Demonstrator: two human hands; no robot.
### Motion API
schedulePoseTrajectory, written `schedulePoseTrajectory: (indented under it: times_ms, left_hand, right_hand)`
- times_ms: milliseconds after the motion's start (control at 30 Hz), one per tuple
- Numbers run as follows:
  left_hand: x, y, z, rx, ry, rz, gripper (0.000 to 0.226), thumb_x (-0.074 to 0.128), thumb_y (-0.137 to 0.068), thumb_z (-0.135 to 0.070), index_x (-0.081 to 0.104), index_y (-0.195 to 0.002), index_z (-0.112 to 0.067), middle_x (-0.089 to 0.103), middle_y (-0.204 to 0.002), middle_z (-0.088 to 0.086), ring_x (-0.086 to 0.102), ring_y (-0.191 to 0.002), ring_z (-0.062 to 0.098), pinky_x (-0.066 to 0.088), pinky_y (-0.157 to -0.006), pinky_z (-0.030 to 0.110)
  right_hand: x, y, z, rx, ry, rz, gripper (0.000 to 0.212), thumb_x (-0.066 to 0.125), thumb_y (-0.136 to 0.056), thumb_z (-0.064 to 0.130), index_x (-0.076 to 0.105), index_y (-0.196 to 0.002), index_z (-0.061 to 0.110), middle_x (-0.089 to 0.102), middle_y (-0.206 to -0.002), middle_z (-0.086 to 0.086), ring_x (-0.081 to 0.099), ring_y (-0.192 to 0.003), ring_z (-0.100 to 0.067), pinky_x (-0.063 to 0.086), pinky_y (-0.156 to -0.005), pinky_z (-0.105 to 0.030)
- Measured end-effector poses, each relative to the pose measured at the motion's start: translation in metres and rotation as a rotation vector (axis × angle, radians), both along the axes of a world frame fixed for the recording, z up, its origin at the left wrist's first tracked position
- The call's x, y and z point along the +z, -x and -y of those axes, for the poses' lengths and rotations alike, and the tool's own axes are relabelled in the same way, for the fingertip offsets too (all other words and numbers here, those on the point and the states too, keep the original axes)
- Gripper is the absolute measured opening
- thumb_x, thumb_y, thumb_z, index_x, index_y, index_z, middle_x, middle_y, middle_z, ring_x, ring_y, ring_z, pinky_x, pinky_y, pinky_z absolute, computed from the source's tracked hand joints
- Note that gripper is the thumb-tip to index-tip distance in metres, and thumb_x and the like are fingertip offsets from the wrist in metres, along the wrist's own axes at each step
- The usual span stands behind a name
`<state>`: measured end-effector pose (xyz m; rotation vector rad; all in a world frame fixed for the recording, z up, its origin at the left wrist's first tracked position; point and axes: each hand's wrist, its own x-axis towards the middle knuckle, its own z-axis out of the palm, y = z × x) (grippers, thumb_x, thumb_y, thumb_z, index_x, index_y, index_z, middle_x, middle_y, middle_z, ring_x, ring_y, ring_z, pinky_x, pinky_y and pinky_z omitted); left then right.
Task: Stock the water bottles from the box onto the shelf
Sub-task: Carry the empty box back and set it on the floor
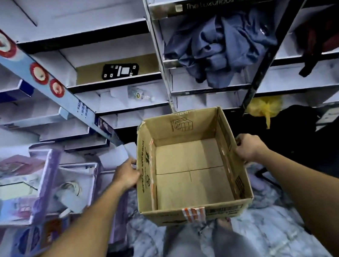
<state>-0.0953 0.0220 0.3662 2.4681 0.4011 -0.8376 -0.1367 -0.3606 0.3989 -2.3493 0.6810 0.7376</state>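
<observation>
Right now I am facing the tall white cardboard shelf unit [124, 80], which is filling most of what I am seeing, and I am holding the open brown cardboard box [196, 210] out in front of it, above my legs. The box is showing a bare floor, no bottles in it, so I am judging that the stocking is nearly or wholly done and that the step in hand is moving the empty box away. A crumpled blue-grey cloth [218, 50] is hanging over a shelf edge on the right, and a flat black card with white squares [120, 70] is lying in a bay on the left. One bay lower, a clear plastic water bottle [140, 94] is lying on its side on the shelf, well apart from the box.

To do this well, I am thinking of keeping the box level, pressing evenly from both sides, and steering it clear of the shelf fronts and my feet.

My left grip [126, 173] is clamping the outside of the box's left wall, fingers curled against it. My right grip [249, 146] is clamping the right wall near its rim, fingers curled likewise.
</observation>
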Motion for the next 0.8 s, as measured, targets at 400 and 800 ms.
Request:
schedulePoseTrajectory:
  times_ms: [400,800]
  left_hand:
    - [-0.181,-0.010,-0.009,-0.172,-0.074,-0.131,0.023,0.061,-0.089,-0.013,0.057,-0.110,-0.020,0.071,-0.098,0.001,0.066,-0.088,0.026,0.048,-0.071,0.029]
    - [-0.418,-0.014,-0.017,-0.223,-0.051,-0.161,0.019,0.062,-0.092,-0.011,0.053,-0.107,-0.019,0.073,-0.102,0.006,0.070,-0.095,0.030,0.051,-0.072,0.033]
  right_hand:
    - [-0.189,0.003,-0.024,0.184,0.100,-0.189,0.030,0.050,-0.100,0.018,0.065,-0.124,0.008,0.071,-0.121,-0.015,0.068,-0.107,-0.032,0.056,-0.088,-0.037]
    - [-0.433,-0.017,-0.028,0.134,0.104,-0.267,0.033,0.059,-0.094,0.018,0.056,-0.124,0.005,0.069,-0.117,-0.020,0.066,-0.109,-0.038,0.055,-0.091,-0.043]
